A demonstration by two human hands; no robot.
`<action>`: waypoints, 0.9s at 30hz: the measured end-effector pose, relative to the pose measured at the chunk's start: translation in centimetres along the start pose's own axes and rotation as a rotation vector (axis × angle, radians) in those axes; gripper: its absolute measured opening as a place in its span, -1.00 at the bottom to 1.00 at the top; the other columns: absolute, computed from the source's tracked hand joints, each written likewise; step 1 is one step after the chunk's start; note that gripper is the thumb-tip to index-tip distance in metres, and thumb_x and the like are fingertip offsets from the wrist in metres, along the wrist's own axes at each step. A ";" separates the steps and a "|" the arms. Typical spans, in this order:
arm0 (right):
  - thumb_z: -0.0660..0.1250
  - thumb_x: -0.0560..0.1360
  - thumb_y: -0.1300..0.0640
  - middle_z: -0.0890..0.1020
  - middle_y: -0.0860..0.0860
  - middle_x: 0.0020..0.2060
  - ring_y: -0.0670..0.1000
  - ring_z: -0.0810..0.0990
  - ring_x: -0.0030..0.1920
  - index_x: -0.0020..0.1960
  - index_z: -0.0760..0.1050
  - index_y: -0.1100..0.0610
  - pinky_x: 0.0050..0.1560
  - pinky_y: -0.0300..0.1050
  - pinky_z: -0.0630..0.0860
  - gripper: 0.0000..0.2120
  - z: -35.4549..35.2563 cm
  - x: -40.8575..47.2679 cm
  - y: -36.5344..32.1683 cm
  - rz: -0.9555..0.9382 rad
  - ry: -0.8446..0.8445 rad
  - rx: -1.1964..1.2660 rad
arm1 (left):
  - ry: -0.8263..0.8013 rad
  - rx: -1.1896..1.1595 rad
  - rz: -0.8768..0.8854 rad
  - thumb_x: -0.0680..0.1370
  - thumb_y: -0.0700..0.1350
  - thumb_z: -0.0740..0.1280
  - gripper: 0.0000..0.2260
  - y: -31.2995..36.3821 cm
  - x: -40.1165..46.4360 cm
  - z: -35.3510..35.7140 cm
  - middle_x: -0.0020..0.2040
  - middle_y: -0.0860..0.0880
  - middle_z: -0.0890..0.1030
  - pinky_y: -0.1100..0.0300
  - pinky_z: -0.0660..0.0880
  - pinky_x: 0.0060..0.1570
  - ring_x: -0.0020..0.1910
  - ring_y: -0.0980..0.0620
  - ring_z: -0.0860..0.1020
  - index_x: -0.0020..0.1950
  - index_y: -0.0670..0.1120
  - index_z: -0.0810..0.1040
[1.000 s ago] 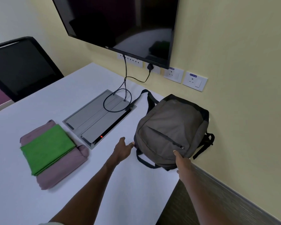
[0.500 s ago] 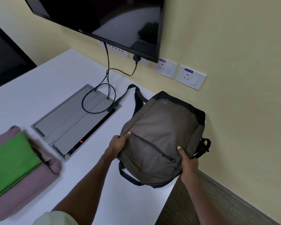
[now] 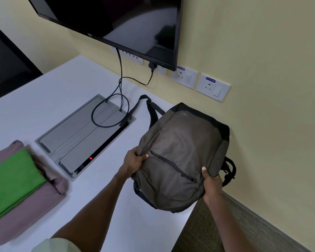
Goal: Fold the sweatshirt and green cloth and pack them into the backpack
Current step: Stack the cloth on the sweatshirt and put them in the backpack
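You face a pale yellow wall (image 3: pixel 262 51) with a dark screen (image 3: pixel 116 15), white sockets (image 3: pixel 213 87), above a white table (image 3: pixel 62 84).

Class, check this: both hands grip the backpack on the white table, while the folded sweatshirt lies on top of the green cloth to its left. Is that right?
Not quite. The head view shows the stack the other way round: the green cloth lies on top of the folded sweatshirt. The rest holds: the left hand and right hand both grip the backpack on the white table, with the stack to its left.
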State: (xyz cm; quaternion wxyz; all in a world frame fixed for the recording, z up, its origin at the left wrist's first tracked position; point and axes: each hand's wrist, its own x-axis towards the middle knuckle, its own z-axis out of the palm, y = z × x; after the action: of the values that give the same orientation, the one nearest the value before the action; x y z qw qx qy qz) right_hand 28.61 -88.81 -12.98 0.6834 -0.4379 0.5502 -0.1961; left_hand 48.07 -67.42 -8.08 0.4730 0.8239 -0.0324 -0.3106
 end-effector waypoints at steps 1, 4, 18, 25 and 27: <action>0.45 0.52 0.12 0.63 0.14 0.15 0.14 0.63 0.05 0.31 0.50 0.21 0.13 0.06 0.57 -0.60 0.1 -0.2 -0.2 -0.021 0.023 -0.023 | 0.019 0.012 0.024 0.54 -0.15 0.42 -0.65 0.2 -0.5 0.1 0.14 -0.09 0.63 0.19 0.49 0.04 0.09 -0.10 0.60 0.31 -0.19 0.53; 0.39 0.55 0.21 0.62 0.11 0.07 0.12 0.59 0.02 0.27 0.52 0.22 0.07 -0.05 0.50 -0.70 0.1 -1.2 -0.9 -0.079 0.065 -0.083 | 0.052 0.052 0.071 0.55 -0.22 0.38 -0.70 0.9 -2.3 0.0 0.13 -0.10 0.65 0.20 0.47 0.05 0.08 -0.09 0.60 0.28 -0.17 0.58; 0.37 0.57 0.15 0.62 0.12 0.05 0.15 0.58 0.02 0.18 0.51 0.24 0.13 0.01 0.53 -0.76 -3.1 -12.9 0.6 -0.295 0.003 -0.284 | 0.118 0.083 0.202 0.53 -0.20 0.37 -0.81 -2.0 -15.9 -5.2 -0.04 -0.02 0.69 0.30 0.44 -0.21 -0.09 0.04 0.62 0.11 -0.07 0.67; 0.36 0.58 0.16 0.56 0.08 -0.04 0.08 0.53 -0.07 0.13 0.47 0.21 0.05 -0.11 0.45 -0.82 -5.4 -23.3 3.1 -0.376 -0.082 -0.295 | 0.137 0.004 0.205 0.52 -0.18 0.38 -0.86 -7.1 -26.0 -9.7 -0.11 -0.01 0.71 0.13 0.61 -0.14 -0.11 -0.03 0.66 0.05 -0.11 0.69; 0.37 0.57 0.14 0.57 0.10 -0.08 0.08 0.54 -0.13 0.10 0.48 0.24 -0.06 -0.12 0.46 -0.80 -5.8 -26.4 4.1 -0.396 -0.104 -0.297 | 0.142 -0.017 0.215 0.50 -0.17 0.39 -0.87 -8.5 -28.9 -11.6 -0.12 -0.04 0.72 -0.01 0.62 -0.05 -0.09 -0.08 0.67 0.01 -0.10 0.69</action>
State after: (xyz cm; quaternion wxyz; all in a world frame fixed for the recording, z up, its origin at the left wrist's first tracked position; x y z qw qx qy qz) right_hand 14.00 -69.05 -1.07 0.5871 -0.6422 0.4408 -0.2203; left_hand 29.06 -43.90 3.24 0.5115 0.8316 -0.0846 -0.1992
